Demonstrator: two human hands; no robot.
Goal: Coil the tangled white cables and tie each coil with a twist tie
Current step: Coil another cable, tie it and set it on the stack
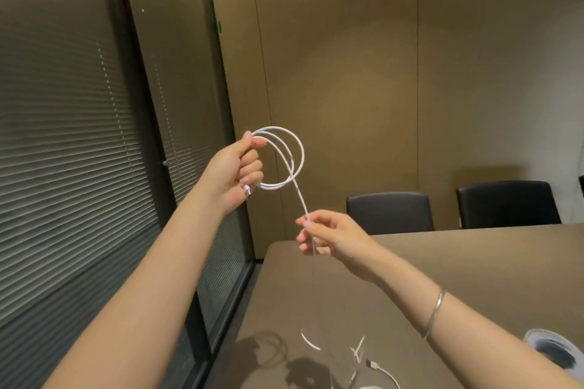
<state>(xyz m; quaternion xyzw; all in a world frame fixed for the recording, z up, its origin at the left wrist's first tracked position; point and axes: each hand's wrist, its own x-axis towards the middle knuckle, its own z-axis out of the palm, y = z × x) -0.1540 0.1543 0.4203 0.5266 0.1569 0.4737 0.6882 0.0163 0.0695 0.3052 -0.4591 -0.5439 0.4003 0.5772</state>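
Note:
My left hand (237, 171) is raised above the table's far corner and grips a white cable coil (298, 153) of about two loops, with a plug end sticking out below the fingers. A straight run of the same cable drops from the coil to my right hand (328, 237), which pinches it lower and to the right. Below that hand the cable hangs on toward the table. Several white twist ties (310, 342) and another white cable (384, 371) with a plug lie on the brown table (474, 262) near its front edge.
Two black chairs (390, 211) stand behind the table's far edge. A glass wall with blinds (79, 167) runs along the left. A round grey cable port (551, 349) sits in the table at the right. A silver bracelet is on my right wrist.

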